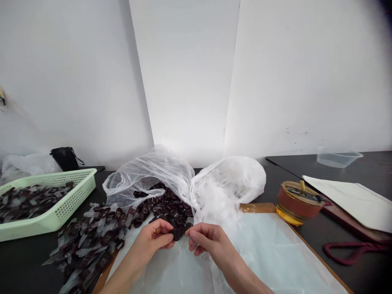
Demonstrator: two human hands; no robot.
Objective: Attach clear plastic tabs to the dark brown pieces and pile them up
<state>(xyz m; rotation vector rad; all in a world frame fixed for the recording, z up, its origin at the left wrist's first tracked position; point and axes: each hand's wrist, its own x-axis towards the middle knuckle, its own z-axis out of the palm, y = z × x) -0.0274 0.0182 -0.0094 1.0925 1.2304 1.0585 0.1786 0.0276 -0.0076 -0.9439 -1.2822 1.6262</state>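
My left hand (151,241) and my right hand (208,241) meet at the middle, their fingertips closed on a small dark maroon piece (176,234). Its exact shape is hidden by my fingers. Just behind my hands, a heap of similar dark pieces (170,208) lies in the mouth of a crumpled clear plastic bag (150,173). A second white plastic bag bulge (228,183) rises to the right. Under my hands lies a translucent plastic sheet (263,253) on a wooden board. A loose pile of dark pieces with clear strips (92,241) spreads to the left.
A pale green plastic basket (52,212) holding more dark pieces stands on the black table at the left. To the right are a round brown tin (298,203), white papers (349,200), a maroon cord (352,249) and a clear plastic tub (338,159). White walls stand behind.
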